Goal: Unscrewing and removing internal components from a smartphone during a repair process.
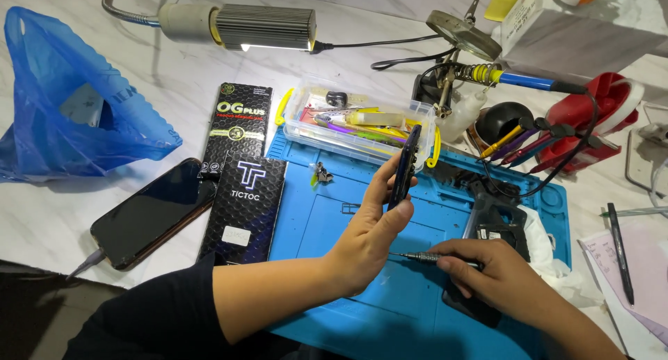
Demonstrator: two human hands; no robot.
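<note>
My left hand (365, 238) holds a dark smartphone (405, 166) upright on its edge above a blue work mat (327, 221), thumb and fingers clamped around its lower half. My right hand (497, 276) grips a slim metal screwdriver (417, 257) whose tip points left at the base of my left palm. Under my right hand lies a black phone part (487, 224) on the mat. A small metal piece (321, 172) rests near the mat's upper left.
A clear plastic box of tools (348, 120) sits behind the mat. Two black boxes (240, 193), a charging phone (149, 214) and a blue plastic bag (62, 102) lie left. A soldering iron stand (463, 75), red holder (591, 116), lamp (236, 26) and pen (621, 252) are around.
</note>
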